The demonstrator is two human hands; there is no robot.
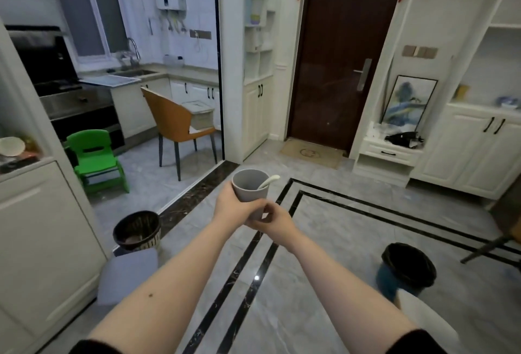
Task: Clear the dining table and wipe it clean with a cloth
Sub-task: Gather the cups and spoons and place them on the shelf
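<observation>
A grey cup (pixel 251 185) with a white spoon (pixel 270 181) leaning in it is held out in front of me above the tiled floor. My left hand (pixel 232 207) grips the cup's side from the left. From the right, my right hand (pixel 275 219) curls its fingers around the cup's base. The cup stands upright. The dining table and any cloth are out of view.
Ahead left is the kitchen doorway with an orange chair (pixel 176 122), a green child's chair (pixel 94 156) and a sink counter (pixel 135 73). A dark bin (pixel 138 229) stands by the left cabinet, a blue bin (pixel 406 272) at right. A brown door (pixel 338 51) is straight ahead.
</observation>
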